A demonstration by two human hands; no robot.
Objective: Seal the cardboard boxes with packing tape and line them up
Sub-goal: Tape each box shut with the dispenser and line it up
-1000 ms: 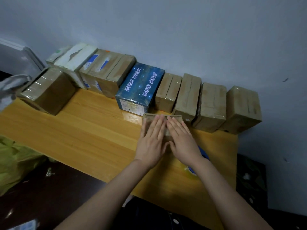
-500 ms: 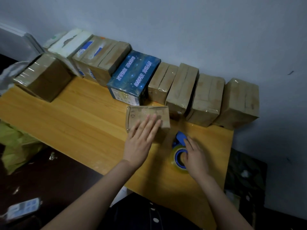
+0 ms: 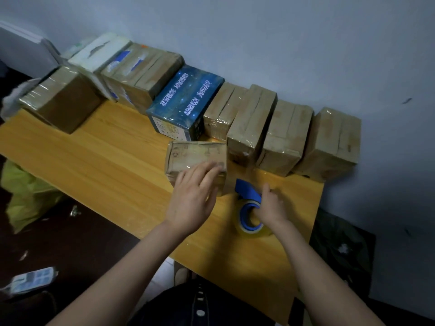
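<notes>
The right hand (image 3: 270,205) has left the top of the small cardboard box (image 3: 195,156), where a second ago it lay flat beside the left hand, and now grips the tape dispenser (image 3: 250,215). Its fingers reach into the core of the roll and its thumb is up by the blue guard. Half a second ago it was only touching the roll. This suggests the smoothing is done and another strip is about to be pulled, so the box probably still needs tape. The box lies on the wooden table (image 3: 94,149) just in front of the blue printed box (image 3: 186,102), toward the person, and it is not yet part of the row of taped boxes (image 3: 287,135) that runs along the wall on either side of the blue one. The left hand (image 3: 193,201) stays on the box, but it has slid back to the near edge. Its fingers are nearly straight and pressed flat on top, steadying the box rather than gripping it. The dispenser is to the right of the blue box and nearer the person.
</notes>
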